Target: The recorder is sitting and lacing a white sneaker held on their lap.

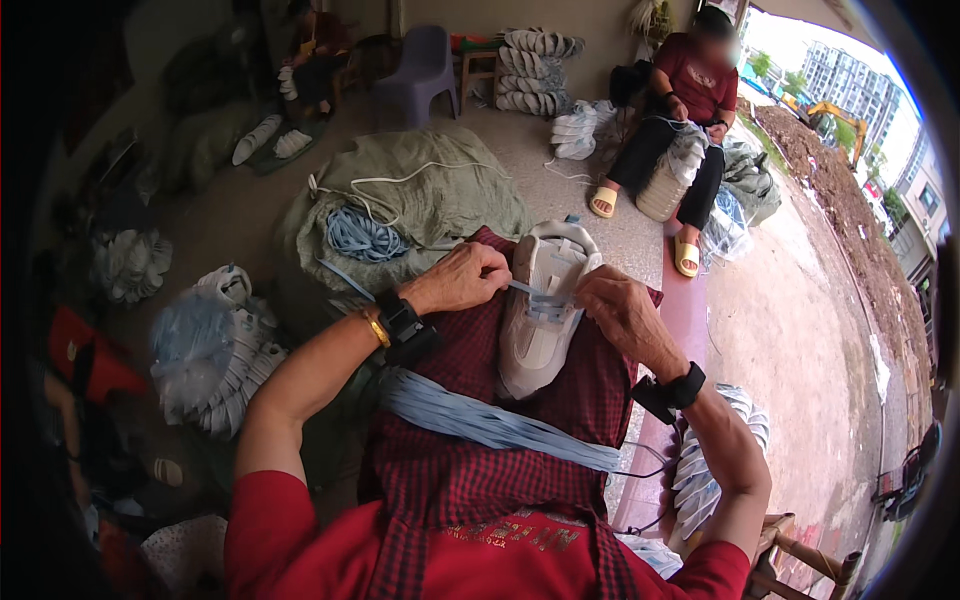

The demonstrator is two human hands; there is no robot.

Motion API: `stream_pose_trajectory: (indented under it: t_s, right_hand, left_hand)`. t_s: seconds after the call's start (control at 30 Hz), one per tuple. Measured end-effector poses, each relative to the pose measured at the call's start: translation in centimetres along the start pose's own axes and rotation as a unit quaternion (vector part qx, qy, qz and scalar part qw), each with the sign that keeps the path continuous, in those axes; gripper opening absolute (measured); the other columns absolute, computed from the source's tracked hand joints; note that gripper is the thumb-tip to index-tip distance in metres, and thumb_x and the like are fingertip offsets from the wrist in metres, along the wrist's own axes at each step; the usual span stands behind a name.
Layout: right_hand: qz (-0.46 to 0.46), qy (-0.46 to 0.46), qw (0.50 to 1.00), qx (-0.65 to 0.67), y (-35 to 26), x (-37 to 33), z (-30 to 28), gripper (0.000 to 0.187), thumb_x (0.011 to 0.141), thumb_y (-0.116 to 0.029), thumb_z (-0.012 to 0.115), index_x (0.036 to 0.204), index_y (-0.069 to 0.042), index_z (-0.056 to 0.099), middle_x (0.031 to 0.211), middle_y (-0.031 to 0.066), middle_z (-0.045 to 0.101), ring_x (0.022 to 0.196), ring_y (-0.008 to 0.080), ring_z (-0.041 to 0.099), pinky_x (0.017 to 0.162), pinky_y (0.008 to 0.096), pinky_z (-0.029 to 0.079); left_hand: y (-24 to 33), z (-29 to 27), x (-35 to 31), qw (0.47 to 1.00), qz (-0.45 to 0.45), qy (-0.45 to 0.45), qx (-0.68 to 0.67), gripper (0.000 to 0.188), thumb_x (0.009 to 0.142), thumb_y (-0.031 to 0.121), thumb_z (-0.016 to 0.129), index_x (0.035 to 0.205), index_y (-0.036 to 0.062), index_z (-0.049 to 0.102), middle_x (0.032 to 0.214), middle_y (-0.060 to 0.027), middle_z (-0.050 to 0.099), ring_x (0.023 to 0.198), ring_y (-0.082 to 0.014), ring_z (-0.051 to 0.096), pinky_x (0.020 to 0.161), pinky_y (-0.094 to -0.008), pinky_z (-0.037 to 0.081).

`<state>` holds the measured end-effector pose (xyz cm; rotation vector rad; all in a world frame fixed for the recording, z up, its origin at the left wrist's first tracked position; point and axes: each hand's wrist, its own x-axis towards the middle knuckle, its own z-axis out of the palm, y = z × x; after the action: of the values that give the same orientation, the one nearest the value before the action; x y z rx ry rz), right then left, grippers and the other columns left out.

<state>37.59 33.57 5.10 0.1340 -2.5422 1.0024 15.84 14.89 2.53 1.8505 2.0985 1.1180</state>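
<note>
A white sneaker (535,345) rests on my lap over a dark red checked apron (440,480), its toe pointing toward me. Light blue shoelace (548,306) runs across the lower eyelets. My left hand (460,279), left of the shoe, pinches one lace end and draws it out sideways. On the other side my right hand (617,308) is closed at the shoe's edge by the eyelets; its fingertips seem to grip the lace there. Across my lap below the shoe lies a bundle of loose light blue laces (490,415).
A green sack (430,190) ahead carries a coil of blue laces (365,235). Stacked white shoe uppers (225,350) stand at left, more (715,460) at right. A seated person (690,90) works at the far right. A purple chair (422,75) is at the back.
</note>
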Motion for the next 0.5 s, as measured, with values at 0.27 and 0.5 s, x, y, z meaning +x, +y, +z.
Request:
stream_pose_trajectory:
  t_s: [0.27, 0.5]
  right_hand:
    - [0.125, 0.033, 0.99, -0.061, 3.0, -4.0, -5.0, 0.021, 0.089, -0.012, 0.059, 0.083, 0.006, 0.065, 0.087, 0.0143, 0.062, 0.078, 0.0221, 0.062, 0.069, 0.0347, 0.049]
    - [0.055, 0.106, 0.988, -0.101, 3.7, -1.7, -2.4, 0.02, 0.092, -0.014, 0.054, 0.1, 0.003, 0.061, 0.093, 0.018, 0.062, 0.09, 0.0358, 0.06, 0.083, 0.0428, 0.048]
  left_hand:
    - [-1.2, -1.2, -1.3, 0.992, -0.107, -0.047, 0.048, 0.022, 0.09, 0.016, 0.059, 0.085, -0.0021, 0.069, 0.076, -0.0131, 0.069, 0.069, -0.0233, 0.065, 0.069, -0.0357, 0.051]
    - [0.5, 0.1, -0.2, 0.994, -0.079, -0.019, -0.07, 0.024, 0.089, 0.01, 0.057, 0.111, 0.0015, 0.054, 0.072, -0.0057, 0.056, 0.068, -0.0161, 0.058, 0.065, -0.0339, 0.049]
